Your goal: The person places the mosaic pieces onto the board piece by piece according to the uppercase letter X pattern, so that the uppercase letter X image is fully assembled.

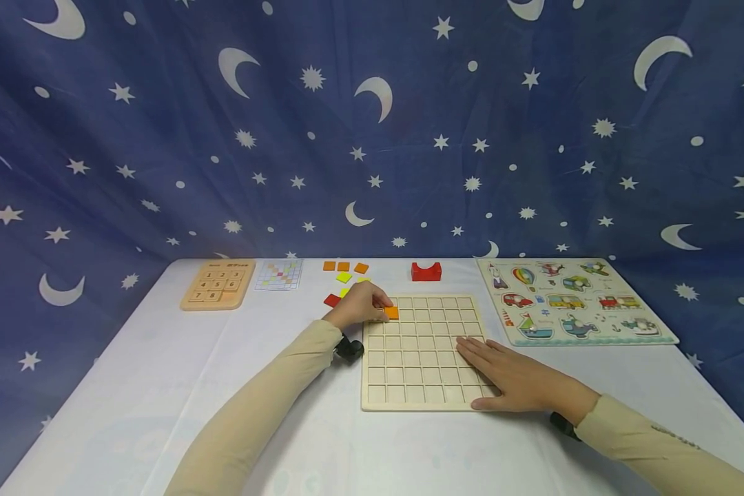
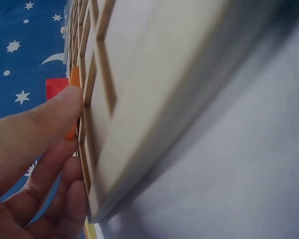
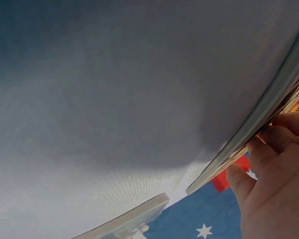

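A pale wooden grid board (image 1: 412, 358) with raised square dividers lies on the table in front of me. At its far left part my left hand (image 1: 361, 307) pinches a small orange square tile (image 1: 393, 313), held low over the cells. In the left wrist view thumb and fingers meet around the tile (image 2: 74, 77), right against the dividers. My right hand (image 1: 523, 379) rests on the board's right side, fingers stretched over the cells and thumb near the front right corner. Yellow tiles (image 1: 344, 277) and a red tile (image 1: 332, 300) lie just beyond the left hand.
Three orange tiles (image 1: 344, 266) lie farther back. Behind the board stands a red notched block (image 1: 426, 272). A patterned grid card (image 1: 279, 274) and a wooden number puzzle (image 1: 218, 284) are at back left. A picture puzzle board (image 1: 564, 303) with vehicles lies at right.
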A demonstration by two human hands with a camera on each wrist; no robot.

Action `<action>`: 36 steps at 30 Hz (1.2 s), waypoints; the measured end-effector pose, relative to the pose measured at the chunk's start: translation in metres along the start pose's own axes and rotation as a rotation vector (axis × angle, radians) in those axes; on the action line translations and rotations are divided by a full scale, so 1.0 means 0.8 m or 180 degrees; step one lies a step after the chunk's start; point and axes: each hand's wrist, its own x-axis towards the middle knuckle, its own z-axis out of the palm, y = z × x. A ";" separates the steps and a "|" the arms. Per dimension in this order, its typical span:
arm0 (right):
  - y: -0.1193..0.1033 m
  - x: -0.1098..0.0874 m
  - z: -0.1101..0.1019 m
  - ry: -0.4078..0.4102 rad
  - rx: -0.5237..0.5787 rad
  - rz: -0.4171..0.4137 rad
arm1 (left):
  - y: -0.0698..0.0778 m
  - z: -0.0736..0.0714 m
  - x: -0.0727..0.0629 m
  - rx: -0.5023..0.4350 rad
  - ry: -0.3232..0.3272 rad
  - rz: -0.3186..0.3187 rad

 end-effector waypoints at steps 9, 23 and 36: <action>0.002 0.000 0.004 0.0106 -0.0024 -0.0030 | 0.000 -0.002 0.004 0.0164 -0.0070 0.0011; 0.001 0.000 0.001 0.0022 -0.0015 -0.0045 | 0.000 -0.007 0.004 0.0101 -0.0155 0.0057; -0.001 0.000 0.001 0.0007 0.0016 -0.0014 | -0.003 -0.006 0.000 -0.0049 -0.0184 -0.0018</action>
